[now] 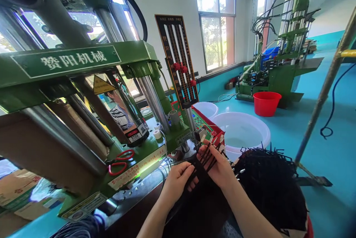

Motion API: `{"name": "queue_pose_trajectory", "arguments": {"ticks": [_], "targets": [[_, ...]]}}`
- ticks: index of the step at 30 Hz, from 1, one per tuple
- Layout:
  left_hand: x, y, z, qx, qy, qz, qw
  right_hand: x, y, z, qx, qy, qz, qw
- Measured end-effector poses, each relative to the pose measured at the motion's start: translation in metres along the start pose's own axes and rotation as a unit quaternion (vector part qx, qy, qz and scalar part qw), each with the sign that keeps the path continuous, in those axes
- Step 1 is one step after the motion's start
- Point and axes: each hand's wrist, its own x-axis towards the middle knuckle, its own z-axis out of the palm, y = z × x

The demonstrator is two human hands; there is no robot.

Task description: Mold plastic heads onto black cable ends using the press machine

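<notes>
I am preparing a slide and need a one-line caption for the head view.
The left hand and right hand hold thin black cables beside a green machine bearing red-handled scissors.

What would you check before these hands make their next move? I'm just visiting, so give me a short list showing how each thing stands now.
1. Right hand holding the dark cables: ok.
2. Left hand gripping them firmly: cannot tell; its fingers are curled against a dark background.
3. Light-coloured cable ends gathered evenly: not ok, they fan apart.
4. Both hands outside the space between the green machine's columns: ok, they are in front of it.
5. Red-handled scissors off the machine: not ok, they lie on its base.
</notes>
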Motion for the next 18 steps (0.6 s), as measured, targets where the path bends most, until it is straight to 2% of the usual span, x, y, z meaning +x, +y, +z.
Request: {"name": "queue_pose_trajectory", "arguments": {"ticks": [4, 6, 7, 10, 13, 16, 18], "targets": [[0.009, 0.006, 0.008, 0.129, 0.084, 0.095, 0.983, -0.001, -0.003, -0.002, -0.052, 0.019, -0.040, 0.998], [0.015, 0.010, 0.014, 0.172, 0.095, 0.119, 0.973, -0.001, -0.005, -0.002, -0.070, 0.023, -0.055, 0.996], [0.017, 0.011, 0.017, 0.171, 0.083, 0.121, 0.974, -0.002, -0.006, -0.002, -0.087, 0.022, -0.062, 0.994], [0.016, 0.011, 0.028, 0.051, -0.019, 0.063, 0.997, -0.004, -0.012, -0.003, -0.173, 0.006, -0.055, 0.983], [0.002, 0.001, 0.043, -0.118, -0.125, -0.045, 0.984, -0.008, -0.021, -0.004, -0.259, -0.068, 0.018, 0.963], [-0.015, -0.017, 0.063, -0.234, -0.161, -0.093, 0.954, -0.019, -0.023, -0.008, -0.313, -0.179, 0.113, 0.926], [-0.024, -0.031, 0.079, -0.321, -0.133, -0.079, 0.934, -0.029, -0.017, -0.015, -0.363, -0.212, 0.160, 0.893]]}}
